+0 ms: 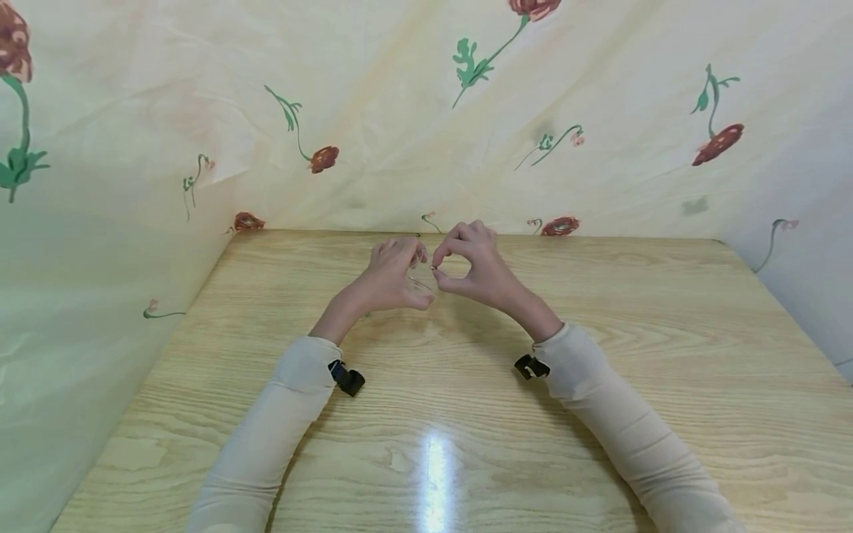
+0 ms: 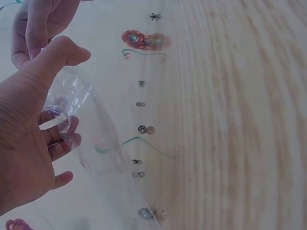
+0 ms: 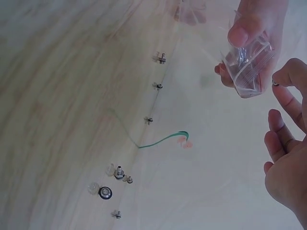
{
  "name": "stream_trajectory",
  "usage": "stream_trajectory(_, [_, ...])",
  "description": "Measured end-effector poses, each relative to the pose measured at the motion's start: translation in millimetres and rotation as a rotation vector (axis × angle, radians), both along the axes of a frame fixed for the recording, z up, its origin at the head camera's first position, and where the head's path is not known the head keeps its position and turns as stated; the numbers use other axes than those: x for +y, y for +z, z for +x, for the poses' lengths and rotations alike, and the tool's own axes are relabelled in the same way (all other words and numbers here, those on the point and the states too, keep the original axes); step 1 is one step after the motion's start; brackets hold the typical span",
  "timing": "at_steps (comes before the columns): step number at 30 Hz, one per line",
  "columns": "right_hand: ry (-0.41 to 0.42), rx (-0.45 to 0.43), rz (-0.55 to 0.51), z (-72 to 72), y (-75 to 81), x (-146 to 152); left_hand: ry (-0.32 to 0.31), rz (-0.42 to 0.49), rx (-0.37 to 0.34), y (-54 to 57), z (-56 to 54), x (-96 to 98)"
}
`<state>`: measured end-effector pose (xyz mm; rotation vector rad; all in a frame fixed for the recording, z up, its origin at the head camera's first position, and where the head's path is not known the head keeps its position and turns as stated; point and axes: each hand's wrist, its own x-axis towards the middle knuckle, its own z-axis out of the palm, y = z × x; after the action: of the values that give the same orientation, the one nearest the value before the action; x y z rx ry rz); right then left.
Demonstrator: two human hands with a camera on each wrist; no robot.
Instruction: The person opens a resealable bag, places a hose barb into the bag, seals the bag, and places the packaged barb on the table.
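My left hand (image 1: 392, 275) holds a clear plastic zip bag (image 3: 249, 69) between its thumb and fingers, with the bag's mouth facing my right hand. The bag's body (image 2: 108, 139) hangs down toward the table in the left wrist view. Close beside the mouth, my right hand (image 1: 481, 268) pinches a tiny shiny metal piece (image 3: 275, 83) between thumb and index finger. Its exact kind is too small to make out. The other fingers of that hand are bent and hold nothing.
Several small metal hardware pieces lie spaced out on the glossy wooden table (image 1: 426, 385), among them a threaded one (image 3: 119, 172) and a round dark-rimmed one (image 3: 105, 192). A flower-print cloth (image 1: 400, 148) stands behind the table's far edge.
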<state>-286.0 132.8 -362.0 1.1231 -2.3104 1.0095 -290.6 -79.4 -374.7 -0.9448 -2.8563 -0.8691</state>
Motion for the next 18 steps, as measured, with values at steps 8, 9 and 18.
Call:
stream_trajectory(8, [0.009, 0.005, 0.001, 0.4, -0.8, -0.6, 0.003, 0.003, -0.005, -0.3, 0.2, 0.2])
stream_trajectory(9, [0.009, 0.006, 0.001, 0.3, -1.1, -0.7, 0.003, 0.002, -0.007, -0.2, 0.1, 0.3])
stream_trajectory(18, [0.012, 0.024, 0.008, 1.8, -1.9, -1.7, 0.000, -0.001, -0.009, -0.2, 0.1, -0.2])
